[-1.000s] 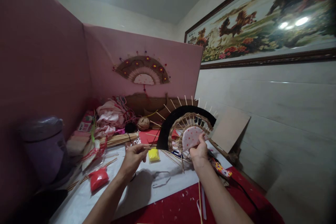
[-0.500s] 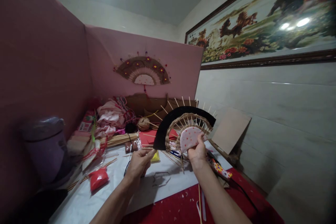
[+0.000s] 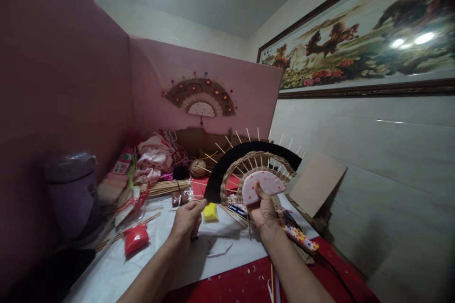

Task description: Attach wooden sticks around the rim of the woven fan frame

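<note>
A handmade fan [image 3: 246,152] is held up over the table, with a black outer band, braided cord arcs and thin wooden sticks poking out past the rim. My right hand [image 3: 265,210] grips its white, red-dotted half-round base, thumb on the front face. At the fan's lower left corner, my left hand [image 3: 188,218] pinches the end of the black band between thumb and fingers. Behind, a finished-looking brown fan [image 3: 201,98] with small flowers hangs on the pink panel.
A red packet [image 3: 136,239] and a yellow packet [image 3: 210,212] lie on the white sheet. Bundled sticks [image 3: 167,188], a twine ball [image 3: 197,168] and pink cloth [image 3: 154,151] sit at the back. A flower-patterned glue-gun-like tool [image 3: 302,238] with a black cord rests at right. A lidded bin [image 3: 73,199] stands left.
The view has shifted slightly, moving the surroundings rightward in the picture. The fan has turned a little, and my right thumb now lies further left on the dotted base.
</note>
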